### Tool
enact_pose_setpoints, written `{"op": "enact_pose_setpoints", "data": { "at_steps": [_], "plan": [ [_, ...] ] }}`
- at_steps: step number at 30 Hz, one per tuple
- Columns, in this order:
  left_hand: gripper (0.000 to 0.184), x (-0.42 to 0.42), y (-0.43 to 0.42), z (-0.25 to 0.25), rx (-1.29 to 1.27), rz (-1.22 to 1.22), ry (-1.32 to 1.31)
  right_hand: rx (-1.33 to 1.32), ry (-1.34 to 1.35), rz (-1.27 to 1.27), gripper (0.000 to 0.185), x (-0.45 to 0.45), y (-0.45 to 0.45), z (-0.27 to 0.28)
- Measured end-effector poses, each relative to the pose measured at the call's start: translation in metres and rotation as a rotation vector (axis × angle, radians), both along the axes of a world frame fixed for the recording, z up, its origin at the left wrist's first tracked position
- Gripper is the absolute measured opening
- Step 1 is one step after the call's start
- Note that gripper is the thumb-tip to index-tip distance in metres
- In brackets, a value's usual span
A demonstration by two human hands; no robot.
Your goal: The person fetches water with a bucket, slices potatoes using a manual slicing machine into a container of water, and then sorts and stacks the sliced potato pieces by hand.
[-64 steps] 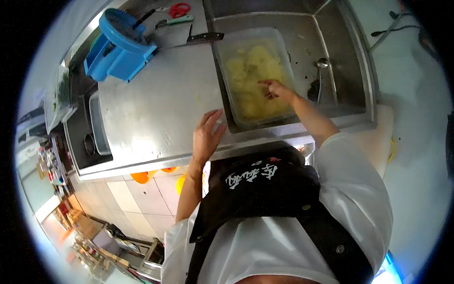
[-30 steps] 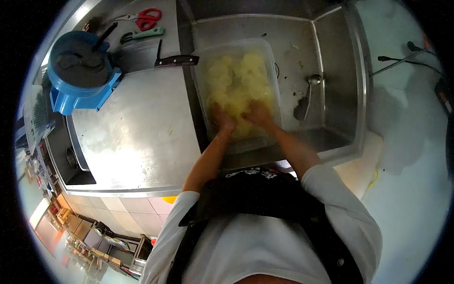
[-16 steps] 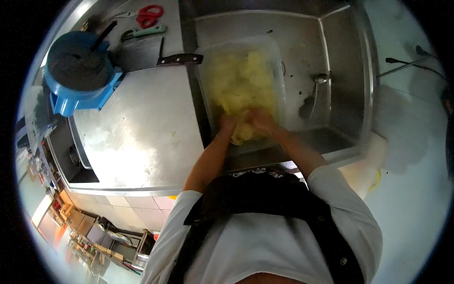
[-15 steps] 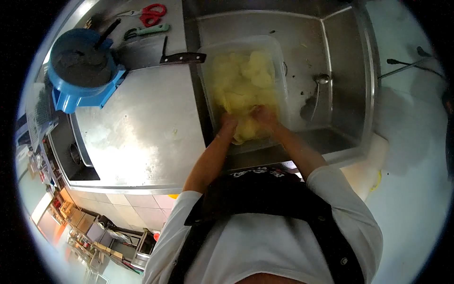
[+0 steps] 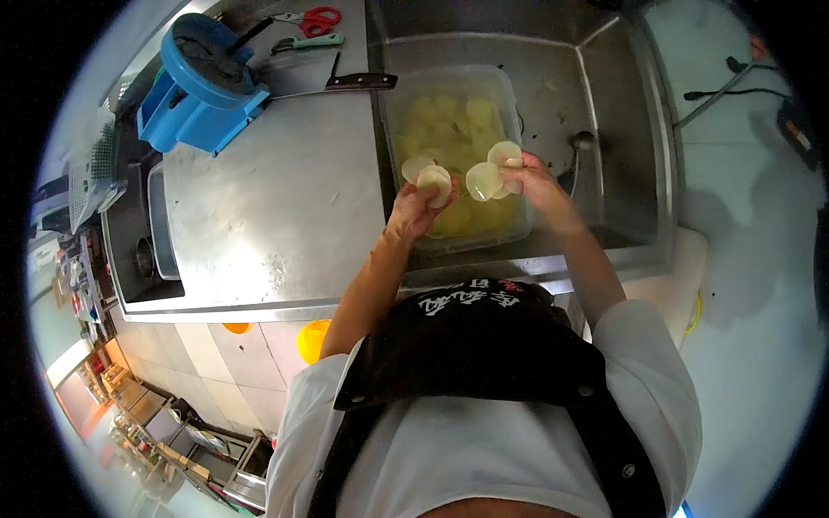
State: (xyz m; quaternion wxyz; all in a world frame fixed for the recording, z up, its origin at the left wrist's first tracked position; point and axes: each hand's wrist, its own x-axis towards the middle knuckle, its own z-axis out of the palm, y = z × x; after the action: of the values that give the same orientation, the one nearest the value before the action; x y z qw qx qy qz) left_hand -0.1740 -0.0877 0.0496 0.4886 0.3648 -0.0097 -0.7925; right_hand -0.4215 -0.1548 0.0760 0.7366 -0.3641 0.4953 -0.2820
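A clear plastic tub [image 5: 521,216] stands in the steel sink, full of pale yellow round slices [image 5: 445,121] in cloudy liquid. Above its left side, my left hand [image 5: 416,207] is closed on a few thin round slices [image 5: 434,183], fanned out from the fingers. My right hand [image 5: 531,180] pinches several more round slices [image 5: 484,181] over the tub's right side. Both hands are clear of the liquid, with a gap between the two bunches.
On the steel counter [image 5: 285,190] left of the sink lie a dark-handled knife [image 5: 363,80], a green-handled peeler [image 5: 319,41] and red scissors [image 5: 320,21]. A blue slicer-like device [image 5: 203,99] stands at the far left. In the sink is a metal spoon [image 5: 583,142].
Both hands have come up out of the liquid, now holding slices. They have moved further apart. The view has shifted, so the blue device and knife appear further right.
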Motion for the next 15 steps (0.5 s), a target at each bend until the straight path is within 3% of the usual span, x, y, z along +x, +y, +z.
{"op": "enact_pose_setpoints", "data": {
  "at_steps": [4, 7, 13, 15],
  "plan": [
    [0.037, -0.004, 0.009, 0.013, 0.011, -0.024, -0.131, -0.041, -0.169, -0.015, 0.031, 0.012, 0.010, 0.046],
    [0.032, -0.011, 0.008, 0.071, 0.076, -0.044, 0.089, -0.033, -0.119, 0.026, 0.029, 0.026, 0.018, 0.058],
    [0.028, -0.014, 0.022, 0.056, -0.043, 0.000, -0.134, -0.120, -0.031, -0.025, 0.029, 0.041, 0.024, 0.064],
    [0.028, -0.012, 0.025, 0.054, -0.030, 0.043, -0.080, -0.077, -0.079, -0.127, 0.030, 0.037, 0.021, 0.062]
  ]
}}
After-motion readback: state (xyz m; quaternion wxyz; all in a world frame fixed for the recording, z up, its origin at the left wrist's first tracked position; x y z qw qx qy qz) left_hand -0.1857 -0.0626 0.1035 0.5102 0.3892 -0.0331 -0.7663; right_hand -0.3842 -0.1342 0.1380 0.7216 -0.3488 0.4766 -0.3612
